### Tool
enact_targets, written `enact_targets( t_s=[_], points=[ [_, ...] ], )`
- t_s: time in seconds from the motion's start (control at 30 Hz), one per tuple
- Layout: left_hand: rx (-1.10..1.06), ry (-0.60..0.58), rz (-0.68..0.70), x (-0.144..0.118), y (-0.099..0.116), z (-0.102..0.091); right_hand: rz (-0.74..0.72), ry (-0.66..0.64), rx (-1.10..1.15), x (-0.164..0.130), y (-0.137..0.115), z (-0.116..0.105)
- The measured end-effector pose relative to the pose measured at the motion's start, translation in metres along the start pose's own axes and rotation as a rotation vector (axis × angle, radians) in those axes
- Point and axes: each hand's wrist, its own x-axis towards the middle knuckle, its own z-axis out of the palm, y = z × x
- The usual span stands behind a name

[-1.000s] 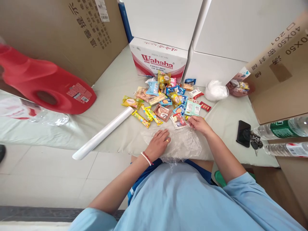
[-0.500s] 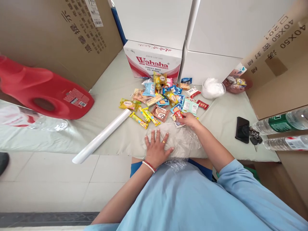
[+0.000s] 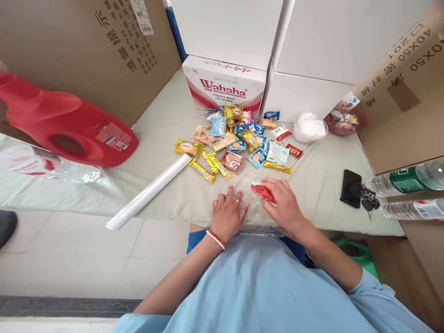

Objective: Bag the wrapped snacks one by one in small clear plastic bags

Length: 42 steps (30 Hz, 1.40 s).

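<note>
My right hand (image 3: 283,203) pinches a small red snack packet (image 3: 263,192) above a sheet of clear plastic film (image 3: 255,215). Fingers apart, my left hand (image 3: 228,212) lies on the left part of that film at the table's near edge. Beyond both hands spreads a pile of wrapped snacks. It includes a brown packet (image 3: 233,161), yellow stick packets (image 3: 202,171), a pale green packet (image 3: 278,153) and a blue packet (image 3: 257,157). A white roll (image 3: 149,192) lies slantwise to the left of the pile.
A red jug (image 3: 69,125) and a clear bottle (image 3: 76,171) lie at left. The Wahaha box (image 3: 225,85) stands behind the snacks. A bowl with white contents (image 3: 310,128), a phone (image 3: 351,188), keys (image 3: 369,198) and water bottles (image 3: 405,179) are at right.
My right hand has lifted the red packet off the snack pile and brought it toward me, over the film. My left hand has stayed on the film, its fingers slightly more bent.
</note>
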Motion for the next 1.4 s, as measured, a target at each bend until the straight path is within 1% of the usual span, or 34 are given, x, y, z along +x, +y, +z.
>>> enact_targets(
  t_s=[0.07, 0.1, 0.17, 0.2, 0.23, 0.27, 0.33, 0.37, 0.43, 0.5, 0.53, 0.6, 0.63, 0.67, 0.73, 0.8, 0.83, 0.87, 0.9, 0.97, 1.03, 1.07, 1.1, 1.17, 1.27, 1.33, 1.4],
  points=[
    [0.017, 0.034, -0.023, -0.004, -0.005, 0.002, -0.088, -0.129, -0.156, -0.013, 0.006, 0.029],
    [0.031, 0.063, -0.036, -0.007, -0.009, 0.002, -0.115, -0.203, -0.21, -0.019, 0.011, 0.04],
    [0.055, 0.105, -0.061, -0.011, -0.019, 0.004, -0.162, -0.33, -0.253, -0.027, 0.02, 0.049],
    [0.056, 0.109, -0.072, -0.012, -0.025, 0.006, -0.172, -0.358, -0.256, -0.026, 0.025, 0.048],
    [0.051, 0.103, -0.081, -0.013, -0.03, 0.007, -0.165, -0.359, -0.255, -0.022, 0.029, 0.045],
    [0.043, 0.091, -0.089, -0.014, -0.034, 0.008, -0.138, -0.334, -0.258, -0.013, 0.033, 0.042],
    [0.031, 0.074, -0.1, -0.014, -0.04, 0.011, -0.02, -0.235, -0.295, 0.017, 0.044, 0.039],
    [0.032, 0.07, -0.103, -0.014, -0.042, 0.012, 0.055, -0.188, -0.328, 0.036, 0.05, 0.041],
    [0.049, 0.067, -0.105, -0.014, -0.045, 0.013, 0.2, -0.155, -0.416, 0.076, 0.064, 0.051],
    [0.079, 0.066, -0.096, -0.015, -0.05, 0.014, 0.3, -0.2, -0.506, 0.109, 0.077, 0.063],
    [0.095, 0.067, -0.083, -0.016, -0.053, 0.014, 0.33, -0.238, -0.546, 0.121, 0.082, 0.066],
    [0.126, 0.073, -0.048, -0.018, -0.06, 0.015, 0.346, -0.311, -0.604, 0.133, 0.09, 0.065],
    [0.138, 0.077, -0.031, -0.019, -0.064, 0.015, 0.332, -0.328, -0.611, 0.134, 0.093, 0.059],
    [0.146, 0.081, -0.018, -0.02, -0.067, 0.016, 0.3, -0.323, -0.598, 0.132, 0.094, 0.051],
    [0.152, 0.092, -0.005, -0.021, -0.07, 0.017, 0.178, -0.245, -0.507, 0.117, 0.091, 0.029],
    [0.145, 0.106, 0.003, -0.021, -0.071, 0.019, -0.007, -0.152, -0.372, 0.092, 0.084, 0.009],
    [0.138, 0.115, 0.008, -0.021, -0.071, 0.019, -0.111, -0.134, -0.309, 0.077, 0.08, 0.003],
    [0.131, 0.122, 0.011, -0.02, -0.071, 0.02, -0.213, -0.151, -0.259, 0.06, 0.075, -0.001],
    [0.123, 0.129, 0.013, -0.02, -0.071, 0.02, -0.303, -0.201, -0.223, 0.043, 0.072, -0.002],
    [0.109, 0.141, 0.018, -0.019, -0.071, 0.021, -0.426, -0.384, -0.181, 0.014, 0.068, 0.002],
    [0.1, 0.156, 0.027, -0.02, -0.073, 0.021, -0.446, -0.567, -0.164, -0.004, 0.069, 0.006],
    [0.095, 0.173, 0.034, -0.021, -0.075, 0.021, -0.426, -0.62, -0.152, -0.009, 0.071, 0.006],
    [0.088, 0.2, 0.043, -0.023, -0.076, 0.02, -0.406, -0.64, -0.129, -0.011, 0.072, 0.005],
    [0.063, 0.279, 0.082, -0.03, -0.08, 0.018, -0.387, -0.609, -0.049, -0.011, 0.07, 0.001],
    [-0.003, 0.389, 0.204, -0.047, -0.084, 0.014, -0.346, -0.483, 0.031, -0.011, 0.056, 0.002],
    [-0.047, 0.404, 0.284, -0.06, -0.085, 0.012, -0.28, -0.437, -0.033, -0.016, 0.043, 0.009],
    [-0.062, 0.349, 0.348, -0.071, -0.086, 0.01, -0.228, -0.447, -0.127, -0.021, 0.034, 0.017]
  ],
)
